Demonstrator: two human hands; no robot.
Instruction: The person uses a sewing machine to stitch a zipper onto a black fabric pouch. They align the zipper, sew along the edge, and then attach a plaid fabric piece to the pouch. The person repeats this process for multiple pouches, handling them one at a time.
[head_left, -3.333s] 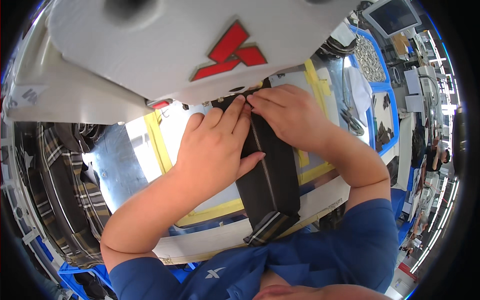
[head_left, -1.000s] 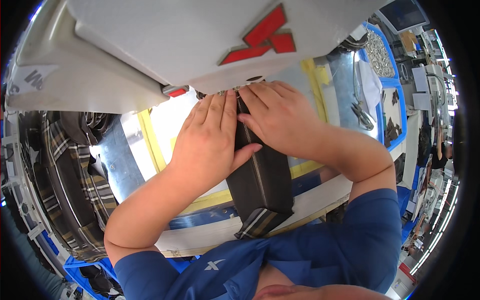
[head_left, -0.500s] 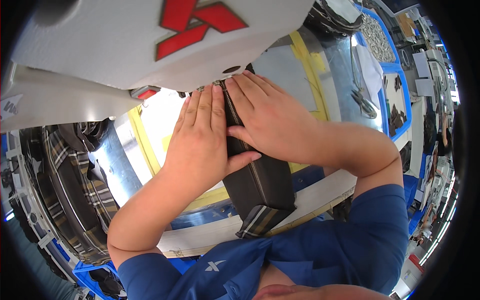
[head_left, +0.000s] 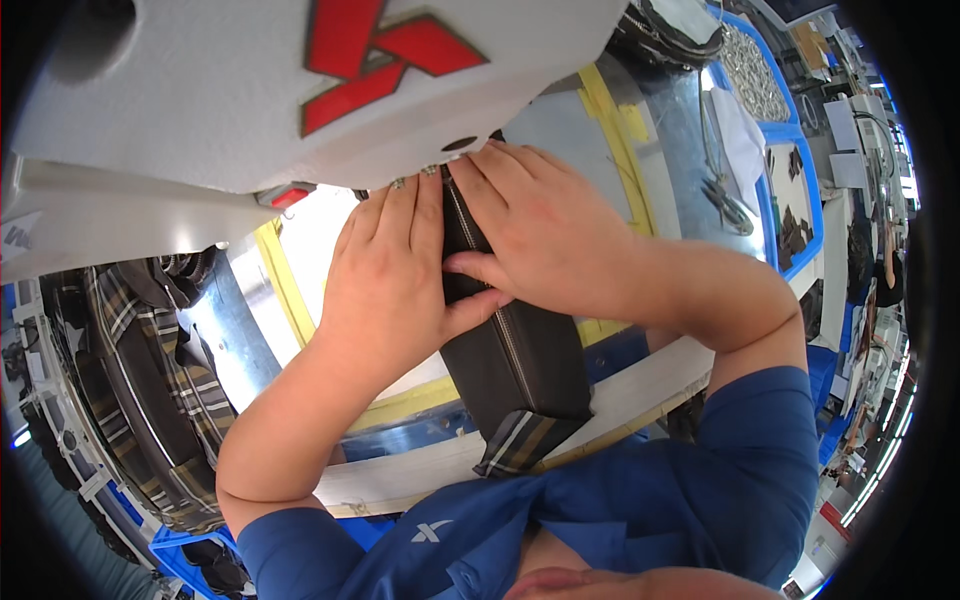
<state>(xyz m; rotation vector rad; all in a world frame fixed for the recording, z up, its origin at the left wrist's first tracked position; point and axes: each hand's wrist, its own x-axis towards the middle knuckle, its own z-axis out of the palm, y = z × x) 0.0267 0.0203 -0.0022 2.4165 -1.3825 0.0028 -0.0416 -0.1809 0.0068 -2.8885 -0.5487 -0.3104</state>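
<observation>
A dark fabric strip point(head_left: 550, 360) with a metal zipper point(head_left: 508, 345) down its middle lies lengthwise under both hands, its plaid end point(head_left: 525, 440) hanging over the near table edge. My left hand point(head_left: 385, 265) rests flat on the strip's left side, fingers stretched forward and thumb pointing right across the zipper. On the other side my right hand point(head_left: 550, 225) also lies flat, its thumb reaching left to the zipper, close to the left thumb. A white sewing machine head point(head_left: 220, 120) covers the strip's far end, and the fingertips are right at its lower edge.
Yellow tape strips point(head_left: 620, 150) mark the metal work surface. To the right are snips point(head_left: 728, 205) and blue trays point(head_left: 818, 225) with small metal and dark pieces. Plaid and black pieces with zippers point(head_left: 140, 370) are piled at left. A dark zippered item point(head_left: 665, 40) sits far right.
My left hand has shifted slightly left, and its thumb has drawn back a little across the zipper. The right hand and the strip have barely moved. The machine head appears slightly lower in view.
</observation>
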